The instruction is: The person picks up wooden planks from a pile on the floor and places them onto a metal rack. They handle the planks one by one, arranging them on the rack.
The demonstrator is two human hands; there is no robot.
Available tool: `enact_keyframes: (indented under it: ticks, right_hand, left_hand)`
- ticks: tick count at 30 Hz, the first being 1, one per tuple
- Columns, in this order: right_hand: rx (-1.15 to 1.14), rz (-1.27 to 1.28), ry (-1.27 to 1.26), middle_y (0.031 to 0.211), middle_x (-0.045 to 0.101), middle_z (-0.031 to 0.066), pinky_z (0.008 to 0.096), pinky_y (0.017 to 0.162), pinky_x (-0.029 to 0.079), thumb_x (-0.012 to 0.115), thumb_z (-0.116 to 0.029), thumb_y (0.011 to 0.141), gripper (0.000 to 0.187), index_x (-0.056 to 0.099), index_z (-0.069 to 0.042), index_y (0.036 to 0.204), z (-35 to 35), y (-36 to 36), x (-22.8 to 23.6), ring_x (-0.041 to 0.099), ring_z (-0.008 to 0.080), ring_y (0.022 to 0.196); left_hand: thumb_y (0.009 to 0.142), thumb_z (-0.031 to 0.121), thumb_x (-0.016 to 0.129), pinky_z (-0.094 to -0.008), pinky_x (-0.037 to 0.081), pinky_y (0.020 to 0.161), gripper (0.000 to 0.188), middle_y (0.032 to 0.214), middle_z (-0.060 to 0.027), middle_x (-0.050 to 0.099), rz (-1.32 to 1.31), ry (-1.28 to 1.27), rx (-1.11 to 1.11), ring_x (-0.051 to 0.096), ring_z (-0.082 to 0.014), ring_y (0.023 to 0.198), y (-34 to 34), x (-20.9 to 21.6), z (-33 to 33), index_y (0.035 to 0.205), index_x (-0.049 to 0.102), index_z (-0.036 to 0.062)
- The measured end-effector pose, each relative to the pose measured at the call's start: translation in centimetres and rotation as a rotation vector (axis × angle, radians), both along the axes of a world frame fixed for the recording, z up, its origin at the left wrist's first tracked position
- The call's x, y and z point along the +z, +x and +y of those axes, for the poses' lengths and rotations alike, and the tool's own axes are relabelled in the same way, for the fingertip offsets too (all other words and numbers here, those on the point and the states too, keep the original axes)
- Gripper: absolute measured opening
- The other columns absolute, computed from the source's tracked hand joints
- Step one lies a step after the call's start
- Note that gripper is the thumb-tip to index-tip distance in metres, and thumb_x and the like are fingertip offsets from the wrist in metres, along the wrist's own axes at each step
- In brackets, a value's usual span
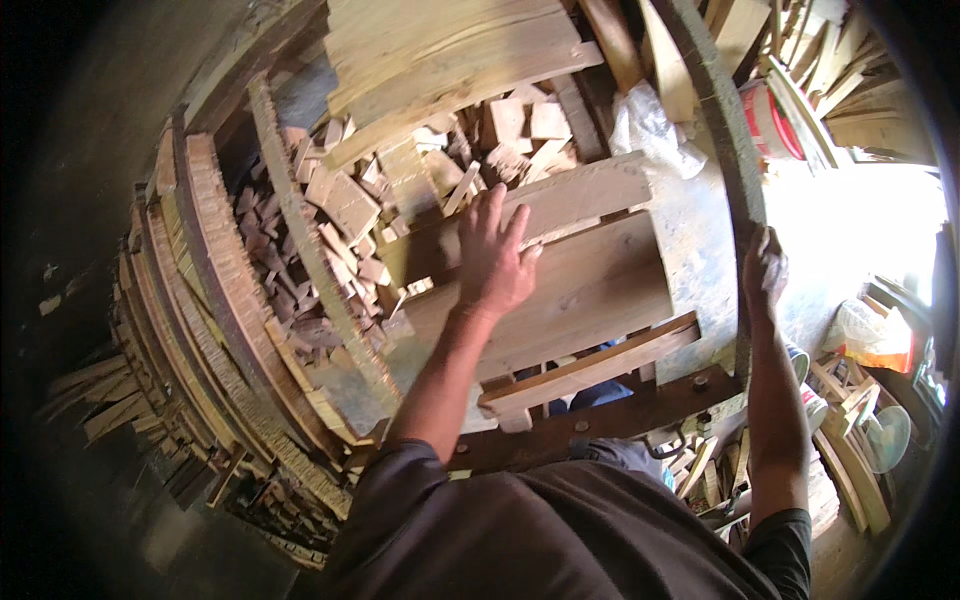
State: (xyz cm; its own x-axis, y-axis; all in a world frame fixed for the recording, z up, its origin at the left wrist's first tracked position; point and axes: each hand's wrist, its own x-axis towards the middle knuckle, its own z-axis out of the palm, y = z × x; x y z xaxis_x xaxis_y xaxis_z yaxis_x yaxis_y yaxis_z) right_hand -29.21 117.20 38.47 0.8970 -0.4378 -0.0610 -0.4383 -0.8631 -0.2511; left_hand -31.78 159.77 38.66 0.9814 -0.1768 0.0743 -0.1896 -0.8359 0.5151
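Observation:
My left hand (497, 257) reaches over the middle of a wooden frame, fingers apart and holding nothing. Its fingertips are at a narrow pale board (590, 192); I cannot tell whether they touch it. Just below lies a wider brown plank (600, 280), and nearer my body a wooden strip (590, 368) sits at a slant. On the right, my right hand (765, 268) is closed around the dark side beam (738, 185) of the frame; part of its grip is hidden. The near crossbar (540, 436) with bolt heads runs along my front.
Wood offcuts (345, 205) are heaped left of and beyond my left hand. A large pale panel (450, 60) covers the far part. Stacked long boards (215, 240) line the left. A clear plastic bag (650, 130) lies far right; a red bucket (775, 120) stands beyond the beam.

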Motion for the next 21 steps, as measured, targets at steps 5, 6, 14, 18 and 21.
enact_keyframes:
  ticks: [5,6,14,18,21]
  right_hand:
    - [-0.062,0.095,-0.079,0.102,0.07,0.0183,0.0484,0.091,0.049,0.043,-0.044,0.103,0.037,0.066,-0.018,0.116,-1.0,-0.3,-0.6,0.063,0.0411,0.103]
    - [-0.067,0.127,-0.07,0.1,0.07,0.019,0.049,0.089,0.049,0.047,-0.043,0.102,0.035,0.067,-0.017,0.114,-0.1,-0.1,0.6,0.064,0.0414,0.1]
    - [-0.031,0.063,-0.047,0.093,0.069,0.0246,0.0525,0.081,0.05,0.045,-0.038,0.102,0.037,0.066,-0.008,0.102,0.8,0.3,1.9,0.064,0.0474,0.091]
    - [-0.009,0.031,-0.079,0.09,0.068,0.0262,0.0549,0.079,0.048,0.042,-0.041,0.102,0.041,0.064,-0.007,0.099,0.4,0.2,1.1,0.064,0.049,0.088]
    - [0.001,0.051,-0.059,0.09,0.068,0.0257,0.0539,0.08,0.049,0.044,-0.042,0.102,0.04,0.065,-0.007,0.099,0.1,0.3,0.7,0.065,0.0475,0.089]
  left_hand:
    - [0.077,0.02,0.081,-0.0463,0.04,0.11,0.063,0.145,-0.0199,0.044,0.229,0.037,-0.215,0.046,-0.0387,0.131,3.4,0.4,2.4,0.133,0.058,0.0036]
    - [0.077,0.02,0.081,-0.0466,0.04,0.11,0.063,0.144,-0.02,0.044,0.216,0.065,-0.245,0.046,-0.0389,0.13,3.5,0.5,2.5,0.133,0.058,0.0035]
    - [0.072,0.009,0.079,-0.0472,0.047,0.104,0.063,0.136,-0.0198,0.05,-0.022,0.23,-0.274,0.052,-0.0386,0.124,6.8,-0.2,3.7,0.131,0.058,0.0046]
    - [0.074,0.01,0.08,-0.0481,0.044,0.106,0.062,0.14,-0.0181,0.049,-0.143,0.331,-0.166,0.05,-0.0383,0.128,11.3,-0.9,5.7,0.132,0.058,0.0076]
    - [0.074,0.012,0.082,-0.0502,0.038,0.11,0.062,0.144,-0.0208,0.047,-0.283,0.348,-0.083,0.043,-0.0421,0.133,12.9,-0.3,6.4,0.132,0.059,0.0078]
